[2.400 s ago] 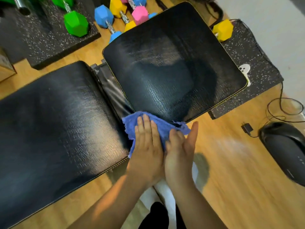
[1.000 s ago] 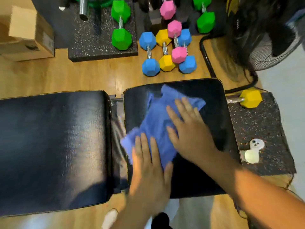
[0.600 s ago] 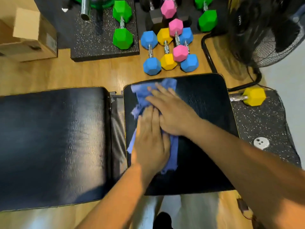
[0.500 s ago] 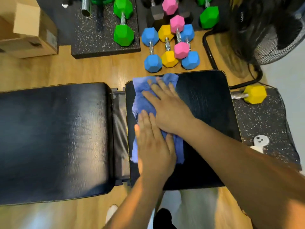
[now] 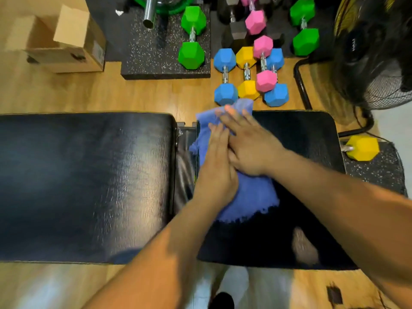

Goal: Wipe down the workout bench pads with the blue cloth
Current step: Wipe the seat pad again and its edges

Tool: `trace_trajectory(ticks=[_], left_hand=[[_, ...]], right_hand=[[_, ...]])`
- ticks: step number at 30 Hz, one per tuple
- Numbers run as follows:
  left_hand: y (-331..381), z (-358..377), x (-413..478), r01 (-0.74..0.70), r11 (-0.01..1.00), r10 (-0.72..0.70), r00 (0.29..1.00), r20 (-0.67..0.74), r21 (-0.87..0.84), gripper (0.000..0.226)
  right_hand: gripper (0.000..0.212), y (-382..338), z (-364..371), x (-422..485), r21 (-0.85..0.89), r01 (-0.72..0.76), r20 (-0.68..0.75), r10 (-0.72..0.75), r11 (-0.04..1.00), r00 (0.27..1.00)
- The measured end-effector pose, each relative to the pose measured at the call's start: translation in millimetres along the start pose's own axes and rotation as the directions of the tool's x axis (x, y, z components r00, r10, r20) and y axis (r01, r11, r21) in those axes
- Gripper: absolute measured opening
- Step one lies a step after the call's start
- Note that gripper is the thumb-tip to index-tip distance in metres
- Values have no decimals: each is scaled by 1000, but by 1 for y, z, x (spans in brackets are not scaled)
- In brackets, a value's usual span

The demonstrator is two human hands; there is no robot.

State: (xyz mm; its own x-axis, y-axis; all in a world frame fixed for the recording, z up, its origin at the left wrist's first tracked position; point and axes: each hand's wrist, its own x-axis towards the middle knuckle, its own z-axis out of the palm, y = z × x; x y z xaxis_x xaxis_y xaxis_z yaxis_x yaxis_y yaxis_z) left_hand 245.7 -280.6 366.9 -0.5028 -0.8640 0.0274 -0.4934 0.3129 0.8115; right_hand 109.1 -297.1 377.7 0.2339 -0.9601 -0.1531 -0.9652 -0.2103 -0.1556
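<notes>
The blue cloth (image 5: 252, 197) lies spread along the left part of the black seat pad (image 5: 312, 139), its far end hanging past the pad's far edge. My left hand (image 5: 217, 168) presses flat on the cloth with straight fingers. My right hand (image 5: 247, 143) lies beside it, partly over the left fingers, fingers straight and reaching the far edge. The long black back pad (image 5: 84, 181) stretches to the left, with a narrow gap and hinge between the two pads.
Coloured hex dumbbells (image 5: 247, 74) sit on the wooden floor just beyond the seat pad. A yellow dumbbell (image 5: 362, 148) rests on a rubber mat at the right. A fan (image 5: 379, 63) stands far right, a cardboard box (image 5: 64, 45) far left.
Both hands have slid the cloth away from me along the left part of the seat pad, up to and over its far edge.
</notes>
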Motion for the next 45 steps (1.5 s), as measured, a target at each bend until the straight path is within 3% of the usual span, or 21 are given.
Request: trace_trajectory(ticks=[3,7,18,25,32,39,45], left_hand=[[-11,5,4,83,997,-83,995,-51,-3,58],[-6,13,-34,92,971,-63,989,-135,223,60],[-9,22,-103,126,864,-144,990,-1,487,59],[-13,11,-130,103,912,-105,994,-16,398,63],[-24,0,-159,20,851,-112,983,144,524,61],[-11,0,-187,-42,889,-19,991,130,457,68],[-3,-4,-160,-222,878,86,944,318,424,65]], right_hand=[[68,0,2,10,-38,-60,-30,59,997,998],[71,-15,4,-1,-84,-128,3,128,988,992],[62,-57,13,-43,-90,-6,29,9,996,1000],[59,-83,21,-62,-72,-50,22,52,996,998],[57,-111,33,-82,-64,-131,5,131,989,991],[60,-126,41,-133,-96,-136,2,137,986,991],[76,-102,37,-160,-105,-253,51,260,962,964]])
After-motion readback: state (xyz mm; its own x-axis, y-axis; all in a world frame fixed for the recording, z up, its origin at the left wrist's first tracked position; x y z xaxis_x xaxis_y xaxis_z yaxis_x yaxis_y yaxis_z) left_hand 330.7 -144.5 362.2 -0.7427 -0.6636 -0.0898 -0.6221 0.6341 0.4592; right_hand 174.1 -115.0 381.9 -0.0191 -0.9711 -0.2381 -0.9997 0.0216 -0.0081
